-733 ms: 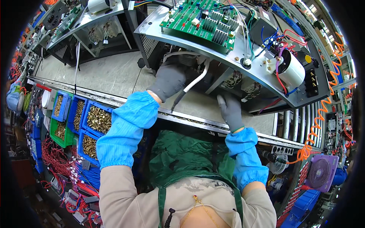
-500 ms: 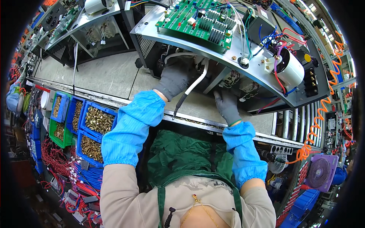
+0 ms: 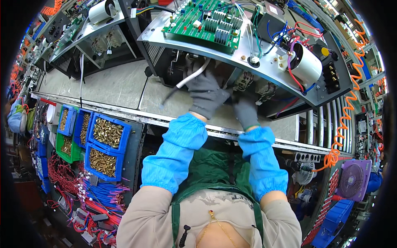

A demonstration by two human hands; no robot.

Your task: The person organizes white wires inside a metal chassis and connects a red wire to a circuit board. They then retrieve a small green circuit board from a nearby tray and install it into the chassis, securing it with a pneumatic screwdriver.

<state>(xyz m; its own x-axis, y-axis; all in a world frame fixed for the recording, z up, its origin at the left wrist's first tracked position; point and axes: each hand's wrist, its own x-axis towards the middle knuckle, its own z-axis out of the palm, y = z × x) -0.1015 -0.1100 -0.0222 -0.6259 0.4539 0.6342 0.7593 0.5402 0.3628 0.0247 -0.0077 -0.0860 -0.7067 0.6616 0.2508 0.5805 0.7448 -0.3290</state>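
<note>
An open machine chassis with a silver top panel (image 3: 155,36) stands in front of me, carrying a green circuit board (image 3: 175,33) with heat sinks. Under the panel's front edge is my left hand (image 3: 206,97), in a dark grey glove. Its fingers reach into the dark lower bay and are mostly hidden. A white cable (image 3: 194,75) with a dark sleeved end slants across that hand's fingers; whether they grip it does not show. My right hand (image 3: 246,112), also gloved, is beside it at the bay's front, its fingers smeared by motion.
A white cylinder (image 3: 307,66) and loose coloured wires top the chassis's right side. Another chassis (image 3: 95,45) stands left on the grey worktop (image 3: 120,89). Blue bins (image 3: 111,149) of brass fasteners and wire bundles lie lower left. Rollers (image 3: 316,128) and a coiled orange hose (image 3: 342,132) are right.
My left hand has moved right, toward my right hand, and shows more outside the bay. The white cable's free end has swung left and up. My right hand has blurred in place.
</note>
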